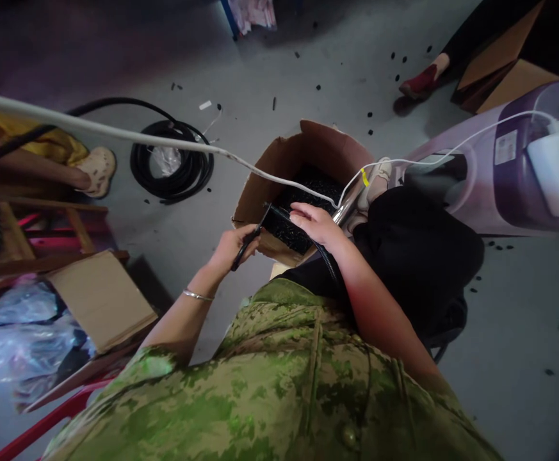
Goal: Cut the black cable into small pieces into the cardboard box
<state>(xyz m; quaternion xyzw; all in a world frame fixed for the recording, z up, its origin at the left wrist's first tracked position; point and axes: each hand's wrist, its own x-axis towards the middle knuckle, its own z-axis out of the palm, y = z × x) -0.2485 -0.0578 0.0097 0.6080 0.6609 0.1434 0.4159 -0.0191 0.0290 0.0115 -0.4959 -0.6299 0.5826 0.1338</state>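
My left hand [231, 250] is closed around black-handled scissors [247, 243], their blades pointing up and away from me. The blade tips meet the end of a black ribbed tube [326, 257]. My right hand [315, 224] grips this tube, which runs back under my wrist toward my lap. Both hands are over an open cardboard box [260, 182]. Many small black pieces [298, 240] lie inside the box. How far the scissors' blades are apart is too small to tell.
A white cable [164, 142] crosses above the box. Coiled black tubing [139, 169] lies on the floor at left, amid scattered black bits. A purple-and-white appliance [481, 141] stands at right. Other people's feet show at left [97, 171] and upper right [421, 82].
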